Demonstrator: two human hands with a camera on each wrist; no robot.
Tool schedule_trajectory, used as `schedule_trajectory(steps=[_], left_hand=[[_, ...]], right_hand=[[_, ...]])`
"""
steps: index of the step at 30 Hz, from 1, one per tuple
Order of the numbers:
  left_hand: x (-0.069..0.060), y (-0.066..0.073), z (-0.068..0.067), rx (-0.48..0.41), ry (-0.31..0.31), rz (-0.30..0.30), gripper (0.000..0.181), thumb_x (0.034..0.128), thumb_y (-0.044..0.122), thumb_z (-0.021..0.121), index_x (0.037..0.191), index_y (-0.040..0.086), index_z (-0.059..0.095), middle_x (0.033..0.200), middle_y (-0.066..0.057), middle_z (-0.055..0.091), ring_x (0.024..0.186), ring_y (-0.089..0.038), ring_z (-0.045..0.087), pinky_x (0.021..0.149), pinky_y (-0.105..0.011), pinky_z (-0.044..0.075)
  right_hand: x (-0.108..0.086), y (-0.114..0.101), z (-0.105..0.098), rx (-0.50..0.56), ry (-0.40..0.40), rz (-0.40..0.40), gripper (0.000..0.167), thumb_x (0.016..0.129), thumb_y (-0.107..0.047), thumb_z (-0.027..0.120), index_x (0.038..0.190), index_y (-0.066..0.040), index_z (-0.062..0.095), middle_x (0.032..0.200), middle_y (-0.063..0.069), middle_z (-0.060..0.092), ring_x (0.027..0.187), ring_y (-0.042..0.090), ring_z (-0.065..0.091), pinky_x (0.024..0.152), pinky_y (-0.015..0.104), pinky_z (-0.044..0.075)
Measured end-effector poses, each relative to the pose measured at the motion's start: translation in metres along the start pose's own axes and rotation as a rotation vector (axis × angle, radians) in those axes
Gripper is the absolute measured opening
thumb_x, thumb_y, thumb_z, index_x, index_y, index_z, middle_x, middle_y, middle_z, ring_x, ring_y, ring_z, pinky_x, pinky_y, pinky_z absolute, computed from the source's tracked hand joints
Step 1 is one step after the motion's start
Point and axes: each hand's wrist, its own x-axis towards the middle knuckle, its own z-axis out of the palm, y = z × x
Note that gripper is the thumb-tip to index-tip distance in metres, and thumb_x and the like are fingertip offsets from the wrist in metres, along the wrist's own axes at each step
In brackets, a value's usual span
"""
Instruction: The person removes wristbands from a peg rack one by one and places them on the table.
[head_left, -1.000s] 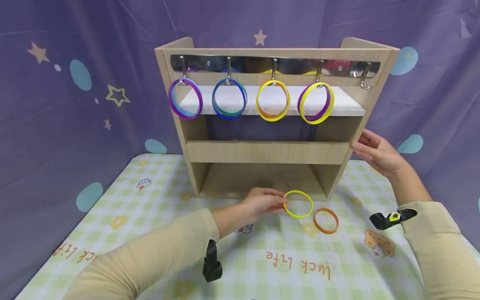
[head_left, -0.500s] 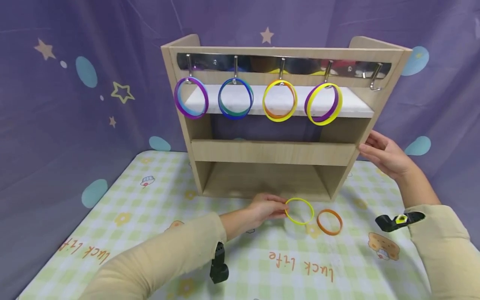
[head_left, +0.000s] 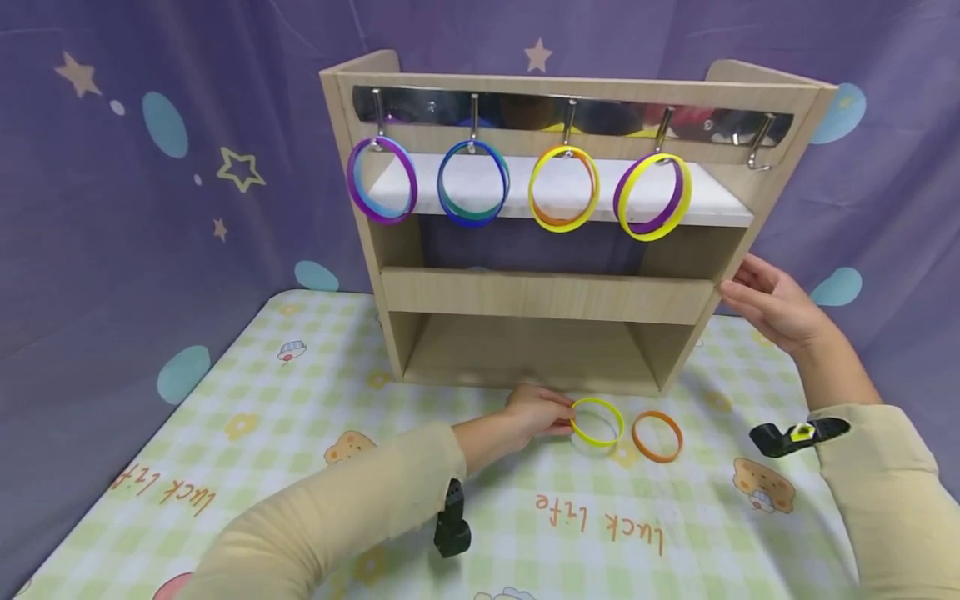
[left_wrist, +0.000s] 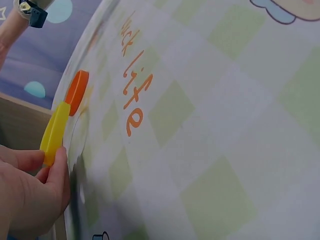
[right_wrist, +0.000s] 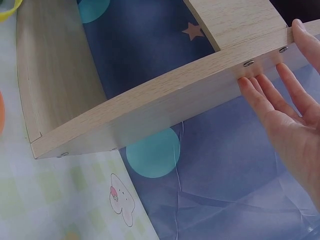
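My left hand [head_left: 536,412] pinches a yellow silicone wristband [head_left: 621,423] by its left edge, low in front of the wooden shelf [head_left: 547,295]. In the left wrist view, thumb and fingers hold the yellow wristband [left_wrist: 56,131] tilted above the cloth. An orange wristband [head_left: 636,442] lies on the table just right of it. My right hand [head_left: 780,312] rests its fingertips against the shelf's right side. The right wrist view shows fairly straight fingers [right_wrist: 260,102] on the outer side panel [right_wrist: 175,105], with the thumb at the front edge.
A metal hook rail [head_left: 600,112] spans the shelf's top. Pairs of wristbands hang on its hooks: purple and light blue [head_left: 350,179], blue and green [head_left: 441,183], yellow and orange [head_left: 532,187], purple and yellow [head_left: 686,200]. The rightmost hook [head_left: 759,146] is bare. A checked cloth [head_left: 300,433] covers the table.
My left hand has lowered the yellow wristband toward the table, closer to level with the orange one. My right hand stays at the shelf's side. The head view has shifted slightly.
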Motion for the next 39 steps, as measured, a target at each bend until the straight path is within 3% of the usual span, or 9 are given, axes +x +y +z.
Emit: schedule_trajectory(steps=[11,19,25,28,31,33,39], left_hand=[[0.001,-0.005,0.007,0.053,0.020,0.020,0.021,0.0854,-0.004,0.066,0.106,-0.009,0.067,0.102,-0.020,0.070,0.081,-0.021,0.071,0.076,-0.024,0.063],[0.000,-0.005,0.011,0.124,0.062,0.040,0.019,0.0851,-0.003,0.067,0.104,-0.008,0.069,0.098,-0.019,0.071,0.077,-0.018,0.072,0.071,-0.021,0.063],[-0.007,0.000,0.012,0.303,0.074,0.115,0.018,0.0829,0.002,0.070,0.099,-0.006,0.071,0.094,-0.018,0.072,0.074,-0.023,0.074,0.065,-0.021,0.063],[-0.012,0.005,0.009,0.470,0.082,0.160,0.019,0.0827,0.011,0.073,0.098,-0.001,0.073,0.100,-0.013,0.073,0.086,-0.023,0.072,0.069,-0.024,0.063],[-0.016,0.011,0.005,0.581,0.070,0.170,0.022,0.0840,0.018,0.073,0.100,0.004,0.074,0.110,-0.009,0.071,0.102,-0.024,0.066,0.079,-0.024,0.060],[-0.018,0.015,0.002,0.585,0.048,0.161,0.026,0.0854,0.020,0.072,0.106,0.004,0.072,0.116,-0.010,0.068,0.107,-0.026,0.064,0.081,-0.027,0.060],[-0.022,0.033,-0.002,0.568,0.011,0.163,0.033,0.0871,0.023,0.070,0.115,0.005,0.067,0.119,-0.010,0.066,0.100,-0.022,0.064,0.077,-0.026,0.059]], right_hand=[[-0.001,0.001,-0.001,0.003,-0.003,-0.018,0.058,0.097,0.004,0.045,0.150,-0.006,0.024,0.124,-0.008,0.059,0.110,0.002,0.060,0.090,0.010,0.053],[-0.001,-0.001,0.000,-0.013,-0.003,0.002,0.064,0.098,0.001,0.045,0.153,-0.002,0.013,0.125,-0.008,0.057,0.111,0.001,0.058,0.090,0.009,0.053],[-0.002,-0.002,0.001,-0.013,0.009,0.011,0.065,0.097,0.001,0.047,0.153,-0.004,0.014,0.125,-0.010,0.057,0.111,0.000,0.058,0.090,0.009,0.053],[0.000,-0.001,0.002,0.003,-0.002,0.002,0.064,0.097,0.002,0.047,0.153,-0.005,0.016,0.124,-0.009,0.058,0.111,0.001,0.058,0.090,0.010,0.053],[0.000,-0.001,0.003,-0.001,0.008,-0.002,0.063,0.097,0.001,0.048,0.152,-0.006,0.020,0.123,-0.010,0.059,0.110,0.000,0.059,0.089,0.010,0.053],[-0.001,-0.001,0.003,0.010,0.003,-0.005,0.062,0.097,0.002,0.047,0.152,-0.005,0.019,0.123,-0.009,0.059,0.110,0.000,0.059,0.089,0.010,0.053],[-0.001,0.000,0.001,0.001,0.013,-0.004,0.064,0.097,0.001,0.047,0.153,-0.004,0.016,0.124,-0.010,0.058,0.109,0.000,0.059,0.088,0.010,0.053]])
